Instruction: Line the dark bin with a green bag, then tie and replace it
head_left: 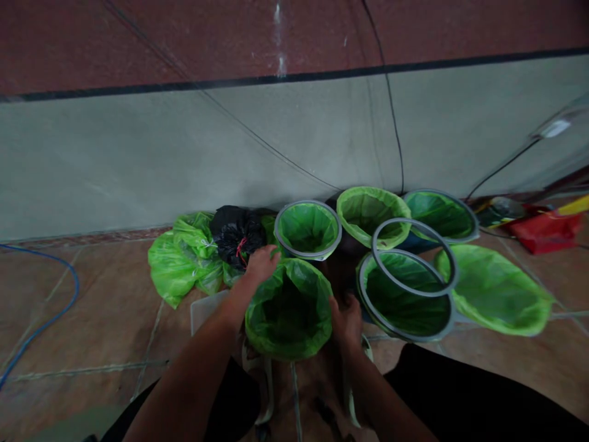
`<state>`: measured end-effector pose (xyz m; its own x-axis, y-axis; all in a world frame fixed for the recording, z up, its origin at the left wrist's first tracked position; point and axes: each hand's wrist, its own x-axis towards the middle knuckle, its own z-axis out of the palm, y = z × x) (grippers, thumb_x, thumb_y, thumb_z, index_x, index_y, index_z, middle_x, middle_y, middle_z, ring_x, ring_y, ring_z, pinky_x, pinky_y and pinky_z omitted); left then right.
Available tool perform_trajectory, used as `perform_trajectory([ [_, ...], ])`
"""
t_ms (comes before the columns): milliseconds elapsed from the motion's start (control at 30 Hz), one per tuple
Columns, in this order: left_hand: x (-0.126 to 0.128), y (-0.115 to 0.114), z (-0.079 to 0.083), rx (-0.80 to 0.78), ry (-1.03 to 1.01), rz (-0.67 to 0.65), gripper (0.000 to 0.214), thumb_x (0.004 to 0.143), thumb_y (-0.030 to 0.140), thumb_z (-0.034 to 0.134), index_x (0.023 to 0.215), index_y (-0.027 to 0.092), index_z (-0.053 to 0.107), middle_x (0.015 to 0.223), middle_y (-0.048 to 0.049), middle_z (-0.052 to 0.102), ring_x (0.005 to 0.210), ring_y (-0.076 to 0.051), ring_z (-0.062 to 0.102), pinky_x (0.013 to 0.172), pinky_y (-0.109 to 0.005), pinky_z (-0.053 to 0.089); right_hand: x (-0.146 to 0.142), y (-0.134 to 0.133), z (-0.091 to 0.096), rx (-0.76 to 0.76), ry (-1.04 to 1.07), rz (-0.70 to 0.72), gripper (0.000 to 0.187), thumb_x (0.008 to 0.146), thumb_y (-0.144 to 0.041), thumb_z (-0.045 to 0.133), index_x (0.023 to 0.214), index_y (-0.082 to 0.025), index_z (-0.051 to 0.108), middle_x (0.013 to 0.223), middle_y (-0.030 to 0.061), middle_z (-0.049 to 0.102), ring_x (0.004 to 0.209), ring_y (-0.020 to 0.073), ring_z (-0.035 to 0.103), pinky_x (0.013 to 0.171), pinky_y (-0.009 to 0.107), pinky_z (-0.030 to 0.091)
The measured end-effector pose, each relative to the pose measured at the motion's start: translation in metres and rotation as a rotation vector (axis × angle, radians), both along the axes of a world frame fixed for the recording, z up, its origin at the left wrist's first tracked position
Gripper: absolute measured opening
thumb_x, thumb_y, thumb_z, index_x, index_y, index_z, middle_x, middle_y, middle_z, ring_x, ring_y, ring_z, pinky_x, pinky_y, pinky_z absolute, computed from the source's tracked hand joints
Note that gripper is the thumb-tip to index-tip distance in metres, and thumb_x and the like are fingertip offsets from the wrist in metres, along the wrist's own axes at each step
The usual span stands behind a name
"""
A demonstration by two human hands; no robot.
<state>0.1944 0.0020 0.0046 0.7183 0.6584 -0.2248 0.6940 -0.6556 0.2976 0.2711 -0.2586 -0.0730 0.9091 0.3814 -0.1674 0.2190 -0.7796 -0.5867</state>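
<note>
Between my legs stands a bin lined with a green bin bag, its mouth facing up and the bag folded over the rim. At the bag's upper left edge is my left hand, fingers closed, with a bit of green film showing at the fingertips. My right hand grips the bag's edge on the right side, its fingers partly in shadow. The bin's body is mostly hidden under the bag. Just behind it stands another lined bin with a grey ring around its mouth.
A loose grey ring rests over a lined bin at right. More lined bins stand along the wall. Tied green bags and a black bag lie left. A red dustpan and blue cable lie on the tiles.
</note>
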Motion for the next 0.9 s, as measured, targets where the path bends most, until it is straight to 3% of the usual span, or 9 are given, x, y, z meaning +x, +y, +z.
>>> perform_trajectory([
  [33,0.007,-0.002,-0.001,0.000,0.003,0.013,0.038,0.102,0.034,0.039,0.124,0.018,0.064,0.127,-0.0081,0.069,0.117,-0.018,0.064,0.102,-0.027,0.045,0.011,0.008,0.008,0.056,-0.003,-0.044,0.059,0.096,-0.048,0.040,0.129,-0.003,0.056,0.125,0.0253,0.065,0.116,0.0319,0.063,0.093,0.038,0.049],
  [100,0.022,-0.006,-0.004,0.007,0.040,0.037,0.042,0.104,0.034,0.032,0.115,0.017,0.069,0.117,-0.0093,0.073,0.110,-0.019,0.067,0.096,-0.027,0.048,0.032,0.028,0.022,0.125,0.054,0.037,0.049,0.099,-0.042,0.035,0.118,-0.009,0.065,0.116,0.0178,0.070,0.107,0.0265,0.066,0.091,0.033,0.048],
  [200,0.039,-0.013,-0.015,0.002,0.118,0.051,0.047,0.104,0.038,0.029,0.112,0.017,0.070,0.114,-0.0107,0.074,0.107,-0.020,0.068,0.092,-0.028,0.049,0.051,0.061,0.028,0.018,0.100,0.159,0.042,0.100,-0.033,0.034,0.105,-0.014,0.072,0.106,0.0136,0.074,0.097,0.0225,0.067,0.085,0.029,0.045],
  [300,0.042,-0.019,-0.029,-0.031,0.160,0.008,0.047,0.103,0.042,0.031,0.110,0.020,0.072,0.114,-0.0093,0.074,0.108,-0.020,0.067,0.092,-0.028,0.049,0.055,0.079,0.019,-0.075,0.112,0.217,0.039,0.101,-0.032,0.036,0.103,-0.017,0.073,0.102,0.0117,0.075,0.094,0.0204,0.067,0.081,0.026,0.044],
  [467,0.025,-0.017,-0.045,-0.058,0.078,-0.166,0.039,0.100,0.048,0.041,0.116,0.025,0.069,0.118,-0.0043,0.073,0.111,-0.019,0.066,0.096,-0.026,0.046,0.049,0.074,0.003,-0.058,0.040,0.335,0.034,0.102,-0.033,0.040,0.115,-0.020,0.069,0.110,0.0085,0.074,0.099,0.0190,0.067,0.083,0.025,0.043],
  [567,0.017,-0.011,-0.047,-0.020,0.114,-0.210,0.036,0.098,0.047,0.047,0.118,0.024,0.067,0.117,-0.0056,0.073,0.112,-0.020,0.066,0.096,-0.027,0.046,0.049,0.071,0.002,-0.138,0.010,0.405,0.027,0.099,-0.028,0.049,0.118,-0.019,0.066,0.109,0.0084,0.074,0.098,0.0194,0.068,0.082,0.025,0.044],
  [700,0.016,-0.009,-0.048,0.011,0.198,-0.207,0.031,0.097,0.043,0.051,0.117,0.024,0.065,0.113,-0.0072,0.073,0.110,-0.023,0.066,0.091,-0.030,0.049,0.051,0.073,0.002,-0.331,0.007,0.455,0.020,0.097,-0.024,0.052,0.110,-0.017,0.065,0.097,0.0093,0.075,0.091,0.0209,0.070,0.075,0.026,0.044],
  [900,0.016,-0.018,-0.043,0.023,0.229,-0.131,0.032,0.093,0.033,0.056,0.122,0.021,0.062,0.118,-0.0117,0.071,0.113,-0.027,0.065,0.094,-0.035,0.050,0.053,0.072,0.005,-0.426,0.048,0.480,0.025,0.092,-0.019,0.055,0.115,-0.013,0.062,0.099,0.0138,0.074,0.097,0.0235,0.071,0.079,0.029,0.046],
])
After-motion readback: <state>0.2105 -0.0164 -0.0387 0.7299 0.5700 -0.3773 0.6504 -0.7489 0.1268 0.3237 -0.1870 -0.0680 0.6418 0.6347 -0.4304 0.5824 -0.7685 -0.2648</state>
